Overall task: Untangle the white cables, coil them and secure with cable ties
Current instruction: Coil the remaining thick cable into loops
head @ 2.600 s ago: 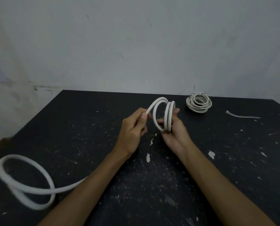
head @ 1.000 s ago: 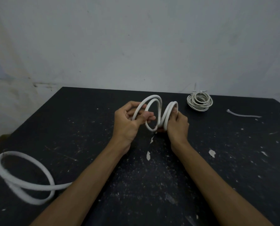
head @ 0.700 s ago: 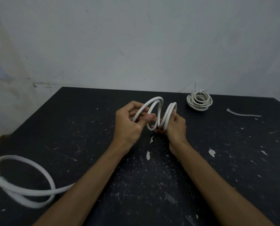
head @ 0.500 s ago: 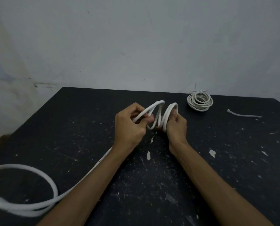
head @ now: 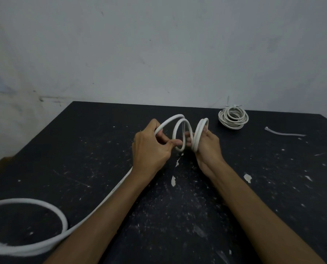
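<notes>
Black table (head: 82, 149): two cables, one tie (head: 284, 132). Right hand (head: 206, 147) clamps the cable (head: 179, 130) loops, left hand (head: 151, 149) pinches its strand; one coil (head: 233, 118) sits bundled.

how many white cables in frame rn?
2. One cable is held in both hands, the left hand and right hand, its slack trailing to the table's near left. One finished coil lies at the far edge.

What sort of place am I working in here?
Probably a bare workshop corner: a paint-flecked black table against a scuffed white wall, with a tied cable coil and a loose cable tie.
</notes>
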